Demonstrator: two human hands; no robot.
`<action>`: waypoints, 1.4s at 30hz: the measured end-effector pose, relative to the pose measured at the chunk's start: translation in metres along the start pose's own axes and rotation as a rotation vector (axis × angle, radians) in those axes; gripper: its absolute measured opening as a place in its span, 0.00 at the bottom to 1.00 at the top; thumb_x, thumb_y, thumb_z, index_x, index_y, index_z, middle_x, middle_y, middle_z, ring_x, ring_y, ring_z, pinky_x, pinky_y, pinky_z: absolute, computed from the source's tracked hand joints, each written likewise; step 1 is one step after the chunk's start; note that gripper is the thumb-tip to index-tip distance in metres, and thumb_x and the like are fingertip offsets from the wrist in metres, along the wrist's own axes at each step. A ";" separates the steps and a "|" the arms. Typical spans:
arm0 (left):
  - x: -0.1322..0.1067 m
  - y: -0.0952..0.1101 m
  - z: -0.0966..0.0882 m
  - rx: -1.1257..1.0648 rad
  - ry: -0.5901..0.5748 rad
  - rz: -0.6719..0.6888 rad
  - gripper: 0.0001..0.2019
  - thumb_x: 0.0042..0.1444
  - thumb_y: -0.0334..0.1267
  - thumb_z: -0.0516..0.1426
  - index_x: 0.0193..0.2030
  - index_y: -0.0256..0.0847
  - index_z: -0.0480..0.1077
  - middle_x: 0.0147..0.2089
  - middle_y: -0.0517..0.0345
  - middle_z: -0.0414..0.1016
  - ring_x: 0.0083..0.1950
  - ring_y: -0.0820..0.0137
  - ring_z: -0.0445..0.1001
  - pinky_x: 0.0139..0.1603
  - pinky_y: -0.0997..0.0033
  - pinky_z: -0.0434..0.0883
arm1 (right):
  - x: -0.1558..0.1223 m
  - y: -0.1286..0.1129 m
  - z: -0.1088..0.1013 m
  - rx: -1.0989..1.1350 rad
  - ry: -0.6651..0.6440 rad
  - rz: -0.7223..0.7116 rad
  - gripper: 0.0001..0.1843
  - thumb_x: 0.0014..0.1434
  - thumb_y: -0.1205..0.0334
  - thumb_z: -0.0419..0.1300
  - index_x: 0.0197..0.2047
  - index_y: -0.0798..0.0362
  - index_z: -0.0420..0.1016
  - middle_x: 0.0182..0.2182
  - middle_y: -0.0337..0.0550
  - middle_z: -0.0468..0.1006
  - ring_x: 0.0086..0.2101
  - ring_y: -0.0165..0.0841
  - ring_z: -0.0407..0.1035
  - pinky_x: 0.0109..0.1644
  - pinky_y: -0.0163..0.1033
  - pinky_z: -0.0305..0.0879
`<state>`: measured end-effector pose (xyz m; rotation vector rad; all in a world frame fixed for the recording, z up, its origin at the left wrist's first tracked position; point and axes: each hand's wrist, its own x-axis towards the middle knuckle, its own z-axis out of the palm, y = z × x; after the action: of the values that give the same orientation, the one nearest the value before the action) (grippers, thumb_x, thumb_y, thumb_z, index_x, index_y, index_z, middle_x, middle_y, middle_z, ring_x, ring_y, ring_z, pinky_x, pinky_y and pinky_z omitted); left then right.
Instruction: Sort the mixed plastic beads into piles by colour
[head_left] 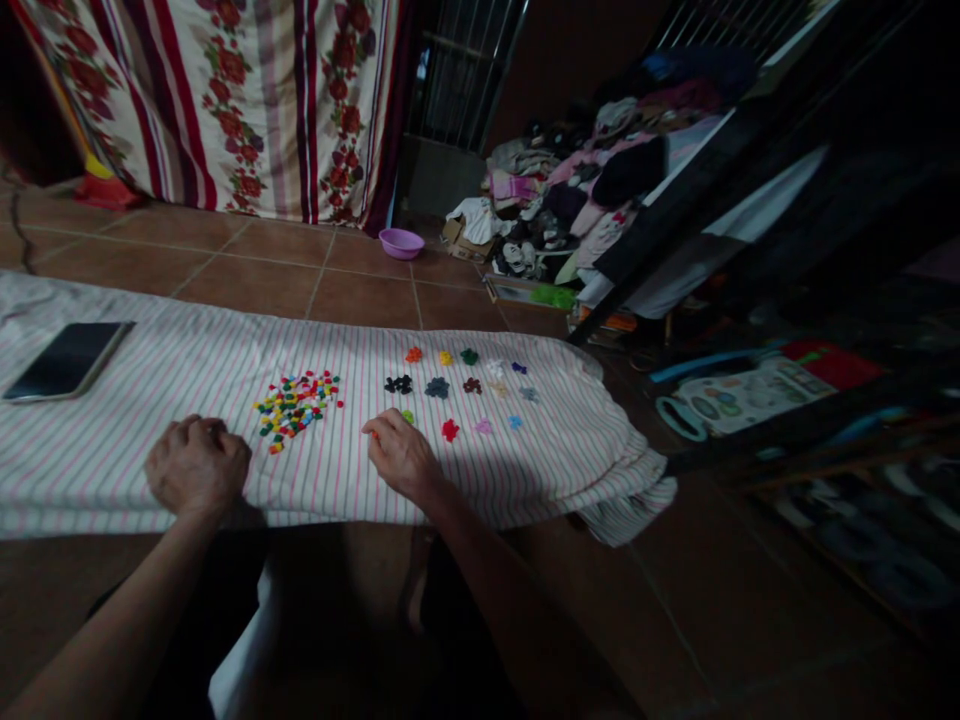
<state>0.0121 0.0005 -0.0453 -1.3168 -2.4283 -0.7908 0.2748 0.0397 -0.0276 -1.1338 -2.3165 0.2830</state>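
Pinching a tiny orange bead (375, 435), the right hand (403, 452) is held over the striped cloth, just right of the mixed pile. Grip's basically closed, thumb and finger together on that one bit, far as I can see. The mixed pile (296, 405) is a loose scatter of red, yellow, green, white and blue beads, sitting between the two hands and a bit farther back.

Left hand (199, 465) rests on the cloth left of the pile with its fingers curled under, so I can't tell whether that grip has hold of anything.

Beyond the right hand are little single-colour clusters in rough rows. Back row: orange cluster (413, 355), yellow cluster (446, 357), dark green, white, dark blue. Middle: black cluster (399, 384), grey, brown, tan, pale grey. Nearest row: lime cluster (407, 416) right by the knuckles, then red cluster (449, 430), pink, light blue.

All of it's on a counter covered by the striped cloth (337, 490), with a phone (67, 360) lying screen up at the far left. Past that: tiled floor (262, 265), purple bowl (402, 243), flowery curtain (277, 110), and a big clothes heap (570, 190).
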 end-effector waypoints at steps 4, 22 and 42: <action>-0.001 0.000 -0.003 -0.027 -0.020 -0.012 0.15 0.56 0.36 0.49 0.43 0.35 0.73 0.48 0.41 0.75 0.50 0.53 0.71 0.50 0.52 0.66 | -0.003 0.009 -0.006 0.001 0.050 0.021 0.14 0.60 0.72 0.51 0.45 0.52 0.73 0.40 0.43 0.71 0.43 0.32 0.68 0.51 0.37 0.67; 0.000 0.002 -0.005 -0.008 -0.028 -0.079 0.17 0.54 0.36 0.48 0.43 0.34 0.75 0.46 0.43 0.77 0.48 0.53 0.74 0.48 0.55 0.68 | -0.016 0.047 -0.034 0.056 0.239 0.152 0.16 0.57 0.71 0.50 0.45 0.53 0.73 0.40 0.46 0.72 0.41 0.34 0.70 0.49 0.38 0.69; -0.050 -0.016 -0.024 0.026 -0.295 0.318 0.28 0.60 0.48 0.46 0.61 0.33 0.64 0.66 0.27 0.61 0.71 0.42 0.52 0.64 0.36 0.54 | -0.017 0.071 -0.035 0.127 0.311 0.248 0.17 0.62 0.68 0.50 0.51 0.52 0.74 0.41 0.47 0.74 0.38 0.33 0.72 0.46 0.42 0.72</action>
<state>0.0259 -0.0544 -0.0545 -1.8620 -2.3328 -0.5087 0.3498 0.0692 -0.0341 -1.3005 -1.8656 0.3149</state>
